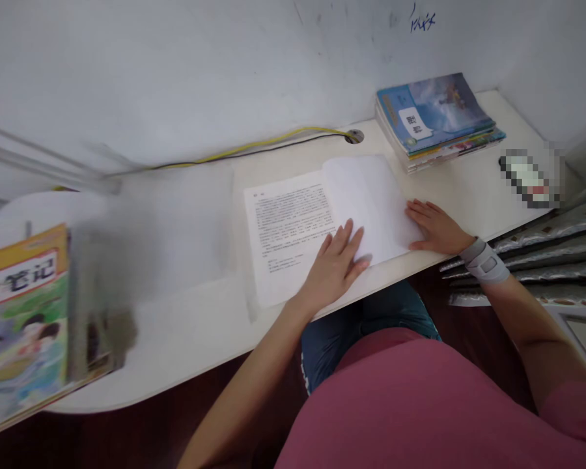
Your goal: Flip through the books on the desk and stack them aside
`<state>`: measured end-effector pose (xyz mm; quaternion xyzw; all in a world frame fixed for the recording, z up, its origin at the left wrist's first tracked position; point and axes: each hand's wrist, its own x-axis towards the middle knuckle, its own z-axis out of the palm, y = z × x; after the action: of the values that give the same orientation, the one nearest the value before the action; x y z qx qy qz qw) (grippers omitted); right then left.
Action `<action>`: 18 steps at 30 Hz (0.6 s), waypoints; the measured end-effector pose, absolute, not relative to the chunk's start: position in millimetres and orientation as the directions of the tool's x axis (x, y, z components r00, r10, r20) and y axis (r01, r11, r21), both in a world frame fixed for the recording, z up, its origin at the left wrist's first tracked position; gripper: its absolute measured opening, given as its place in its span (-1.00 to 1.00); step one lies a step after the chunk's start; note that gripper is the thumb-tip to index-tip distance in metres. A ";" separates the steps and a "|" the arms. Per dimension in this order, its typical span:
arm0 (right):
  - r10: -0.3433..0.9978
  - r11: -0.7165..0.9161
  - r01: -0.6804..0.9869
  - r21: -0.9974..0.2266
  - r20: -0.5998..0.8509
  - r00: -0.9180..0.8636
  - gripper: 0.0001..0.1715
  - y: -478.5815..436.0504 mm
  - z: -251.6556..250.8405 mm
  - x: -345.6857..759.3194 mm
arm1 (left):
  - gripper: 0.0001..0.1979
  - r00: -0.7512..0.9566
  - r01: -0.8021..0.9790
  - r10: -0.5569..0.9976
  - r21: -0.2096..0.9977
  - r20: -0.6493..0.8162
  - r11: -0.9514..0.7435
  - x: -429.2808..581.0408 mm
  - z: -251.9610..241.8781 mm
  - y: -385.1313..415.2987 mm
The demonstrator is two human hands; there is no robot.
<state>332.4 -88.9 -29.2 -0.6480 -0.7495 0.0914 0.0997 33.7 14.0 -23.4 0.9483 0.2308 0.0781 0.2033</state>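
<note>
White desk point(185, 332): left hand point(336, 262) and right hand point(437, 228), opened, touch a book point(288, 221).

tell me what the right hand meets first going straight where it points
The right hand would likely meet the blank page of the open book first; fingertips appear at its edge, contact unclear.

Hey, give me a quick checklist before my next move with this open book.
1. Book open: ok, print on the left page, none visible on the right page.
2. Left hand near the fold: ok, fingers extended.
3. Right hand at the book's right edge: ok, fingers spread.
4. Yellow cable apart from the book: ok, along the wall.
5. Stack of books apart from the open one: ok.
6. Pixelated item at right: cannot tell what it is.
</note>
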 end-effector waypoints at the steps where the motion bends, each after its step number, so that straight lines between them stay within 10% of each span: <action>1: 0.992 0.125 0.953 -0.275 0.063 -0.112 -0.06 -90.5 -27.3 332.9 | -0.30 0.861 0.432 0.504 0.432 0.063 -0.792 32.9 -23.7 16.8; 7: 0.981 -0.039 0.979 -0.199 0.180 0.076 -0.43 -128.2 -20.6 305.0 | -0.22 0.790 0.532 0.604 0.376 0.100 -0.758 35.8 -33.5 24.1; 18: 0.969 -0.115 0.978 -0.177 0.196 0.149 -0.40 -152.6 -38.7 269.1 | -0.24 0.769 0.612 0.637 0.223 0.052 -0.759 46.7 -29.2 12.0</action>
<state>269.1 -152.6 -38.7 -0.7463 -0.6521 -0.0159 0.1324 46.7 12.0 -29.2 0.9356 0.3337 0.0624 0.0968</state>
